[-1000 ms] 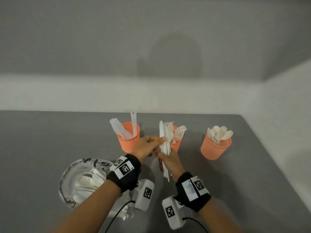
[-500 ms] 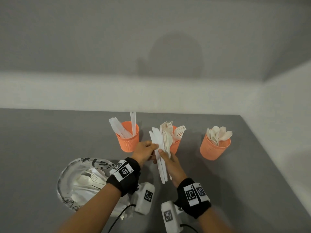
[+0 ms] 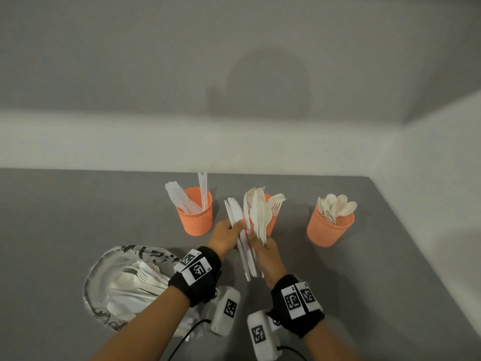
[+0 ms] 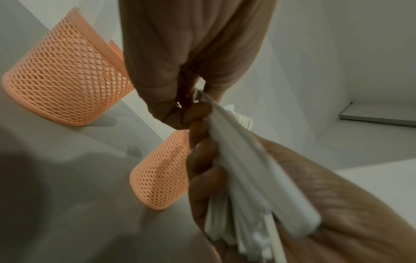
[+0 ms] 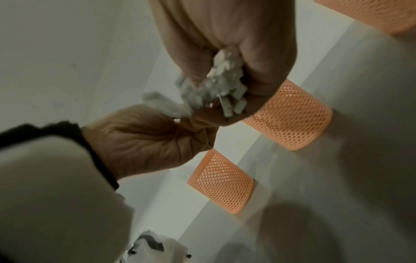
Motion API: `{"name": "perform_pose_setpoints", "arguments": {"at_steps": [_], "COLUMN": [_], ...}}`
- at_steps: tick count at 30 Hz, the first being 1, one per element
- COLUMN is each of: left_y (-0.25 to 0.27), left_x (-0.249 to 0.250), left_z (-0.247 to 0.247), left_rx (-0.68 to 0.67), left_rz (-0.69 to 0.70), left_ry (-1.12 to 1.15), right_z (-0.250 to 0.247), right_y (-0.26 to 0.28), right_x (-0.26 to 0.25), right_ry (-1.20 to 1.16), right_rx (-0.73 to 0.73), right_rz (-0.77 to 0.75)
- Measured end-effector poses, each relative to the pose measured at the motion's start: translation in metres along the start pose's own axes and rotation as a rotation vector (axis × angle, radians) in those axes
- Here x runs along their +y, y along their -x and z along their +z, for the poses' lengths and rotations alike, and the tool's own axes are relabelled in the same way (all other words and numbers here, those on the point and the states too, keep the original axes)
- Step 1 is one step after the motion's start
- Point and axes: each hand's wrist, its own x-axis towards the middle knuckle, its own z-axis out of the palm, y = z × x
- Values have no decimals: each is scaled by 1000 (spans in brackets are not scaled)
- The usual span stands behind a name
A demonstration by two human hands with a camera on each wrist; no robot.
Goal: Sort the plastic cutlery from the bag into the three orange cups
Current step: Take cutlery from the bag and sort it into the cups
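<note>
Cutlery bundle held above worktop (image 3: 78,217)

Bag (image 3: 125,282) at 8 o'clock; three orange cups (image 3: 197,217) at 12. Right hand (image 3: 265,254) grips white cutlery bundle (image 3: 250,230); left hand (image 3: 226,235) pinches its knives, screening the middle cup.

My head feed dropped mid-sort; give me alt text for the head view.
Both hands hold a fanned bunch of white plastic cutlery: the right hand grips it, the left hand pinches its knives. Behind stand three orange cups: knives, forks, spoons. The bag lies lower left.

Grey table (image 3: 78,217) – three orange cups (image 3: 195,217), open cutlery bag (image 3: 125,282)
</note>
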Motion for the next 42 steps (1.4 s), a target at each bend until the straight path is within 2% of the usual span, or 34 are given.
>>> {"name": "perform_pose_setpoints", "arguments": {"at_steps": [4, 10, 13, 16, 18, 22, 29, 34, 39, 42], "left_y": [-3, -4, -4, 1, 5, 7, 8, 3, -3, -6], "left_x": [1, 10, 10, 10, 8, 7, 7, 7, 9, 15], "left_z": [-2, -4, -6, -3, 1, 6, 9, 7, -2, -15], "left_rx": [32, 149, 181, 85, 56, 96, 20, 86, 217, 189], "left_rz": [-54, -41, -18, -23, -33, -28, 19, 31, 27, 10], "left_ry": [92, 319, 217, 75, 81, 144, 48, 14, 128, 323], "right_z": [-2, -4, -6, -5, -2, 0, 1, 0, -4, -4], "right_y": [-1, -2, -1, 1, 1, 4, 3, 5, 2, 1], "right_x": [-3, 0, -2, -4, -5, -9, -15, -19, -18, -17], "right_ry": [-28, -15, -22, -18, 5, 9, 110, 76, 24, 27], "right_rx": [-11, 12, 25, 15, -4, -3, -3, -75, -55, -22], "right_rz": [77, 140, 144, 119, 95, 61, 32, 27, 104, 157]}}
